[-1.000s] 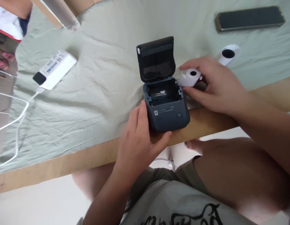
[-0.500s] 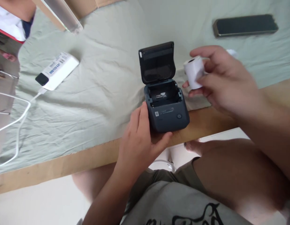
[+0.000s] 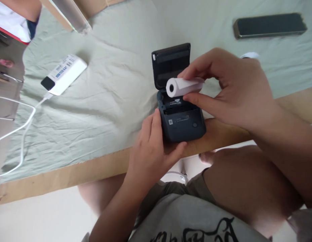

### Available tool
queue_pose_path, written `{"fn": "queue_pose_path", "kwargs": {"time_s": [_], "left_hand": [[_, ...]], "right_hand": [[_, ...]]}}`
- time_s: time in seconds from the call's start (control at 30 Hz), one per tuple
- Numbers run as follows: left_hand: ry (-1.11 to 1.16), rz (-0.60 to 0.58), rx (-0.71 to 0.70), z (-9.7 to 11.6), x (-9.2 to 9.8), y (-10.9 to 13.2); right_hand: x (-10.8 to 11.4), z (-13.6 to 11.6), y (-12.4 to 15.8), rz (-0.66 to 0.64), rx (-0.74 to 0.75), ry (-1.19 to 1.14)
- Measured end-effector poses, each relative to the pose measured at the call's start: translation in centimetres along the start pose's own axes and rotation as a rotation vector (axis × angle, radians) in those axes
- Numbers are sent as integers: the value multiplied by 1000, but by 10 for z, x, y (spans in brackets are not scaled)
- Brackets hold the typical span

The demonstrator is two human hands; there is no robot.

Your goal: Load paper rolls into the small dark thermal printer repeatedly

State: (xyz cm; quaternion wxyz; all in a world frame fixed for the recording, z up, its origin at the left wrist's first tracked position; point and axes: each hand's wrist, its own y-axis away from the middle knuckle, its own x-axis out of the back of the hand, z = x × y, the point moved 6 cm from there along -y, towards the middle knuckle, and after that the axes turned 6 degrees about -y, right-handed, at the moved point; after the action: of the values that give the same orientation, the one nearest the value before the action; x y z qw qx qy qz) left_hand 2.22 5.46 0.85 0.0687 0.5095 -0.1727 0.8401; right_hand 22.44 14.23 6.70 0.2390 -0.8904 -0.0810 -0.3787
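A dark portable thermal printer [image 3: 184,129] stands at the table's front edge, its lid [image 3: 168,64] swung up and its paper bay exposed. My left hand [image 3: 149,144] steadies it, with fingers along its left side and the thumb at its lower edge. Between the thumb and fingers of my right hand [image 3: 236,87] is a small white paper roll [image 3: 181,87]. The roll lies sideways just over the bay, its dark core hole facing left. Its right end is partly covered by my fingers, and I cannot tell whether it touches the printer.
A white power bank [image 3: 67,72] with a cable [image 3: 32,114] plugged in lies left on the pale green cloth [image 3: 113,80]. A dark oblong object [image 3: 270,26] is at the upper right. Behind my right hand shows a white round item [image 3: 250,54]. Another person's arm [image 3: 27,8] appears upper left.
My right hand has brought the paper roll left, from beside the printer to above its bay, and turned it from upright to sideways. My left hand stays on the printer.
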Motion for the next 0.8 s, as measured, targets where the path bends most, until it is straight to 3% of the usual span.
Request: {"fn": "queue_pose_path", "kwargs": {"time_s": [0.23, 0.4, 0.63, 0.8], "left_hand": [[15, 27, -45, 1, -1, 0], [15, 29, -60, 2, -4, -1], [35, 6, -29, -1, -4, -1], [13, 32, -37, 0, -4, -1]], "right_hand": [[-13, 2, -14, -78, -11, -123], [-17, 8, -17, -209, -23, -127], [-5, -1, -13, -155, 66, -101], [-19, 18, -17, -332, 89, -82]]}}
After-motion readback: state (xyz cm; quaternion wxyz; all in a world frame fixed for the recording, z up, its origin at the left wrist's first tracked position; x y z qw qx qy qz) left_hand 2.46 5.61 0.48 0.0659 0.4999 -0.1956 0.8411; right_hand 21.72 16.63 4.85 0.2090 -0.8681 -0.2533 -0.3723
